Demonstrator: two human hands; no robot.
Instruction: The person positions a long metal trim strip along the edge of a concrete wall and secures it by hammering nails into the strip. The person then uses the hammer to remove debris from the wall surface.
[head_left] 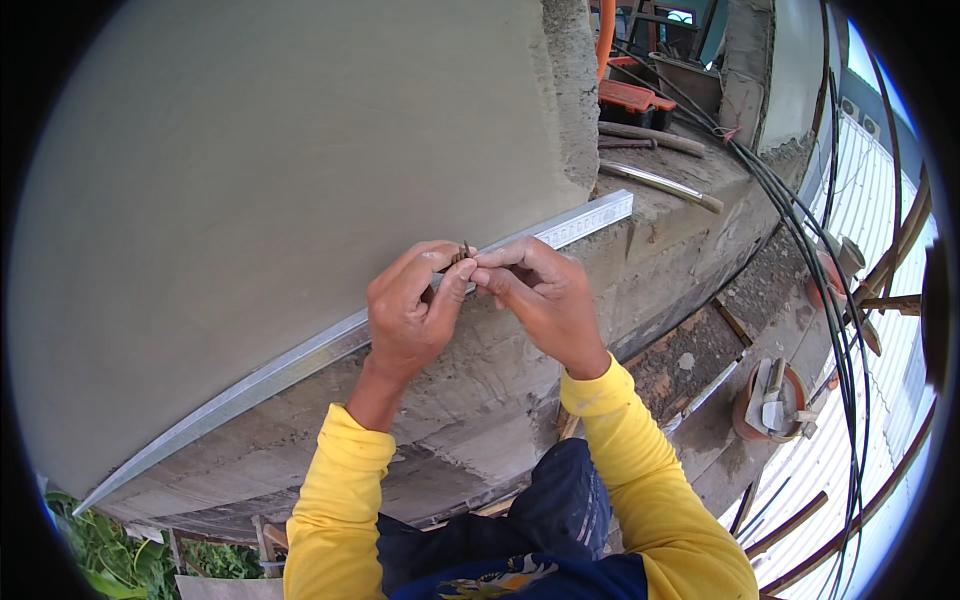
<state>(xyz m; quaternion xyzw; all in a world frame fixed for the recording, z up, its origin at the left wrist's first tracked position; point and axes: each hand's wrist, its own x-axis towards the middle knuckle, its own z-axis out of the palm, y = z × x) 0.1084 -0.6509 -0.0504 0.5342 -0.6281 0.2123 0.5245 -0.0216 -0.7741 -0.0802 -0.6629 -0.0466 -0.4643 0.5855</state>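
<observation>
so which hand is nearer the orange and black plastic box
The right. In the picture, the right hand is below the orange and black plastic box and to its left; the left hand is also below it, but farther left.

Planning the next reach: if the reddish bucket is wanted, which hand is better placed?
Right, probably: the right hand is nearer the reddish bucket, which sits on that side. The left hand is farther, pinching small dark pieces.
</observation>
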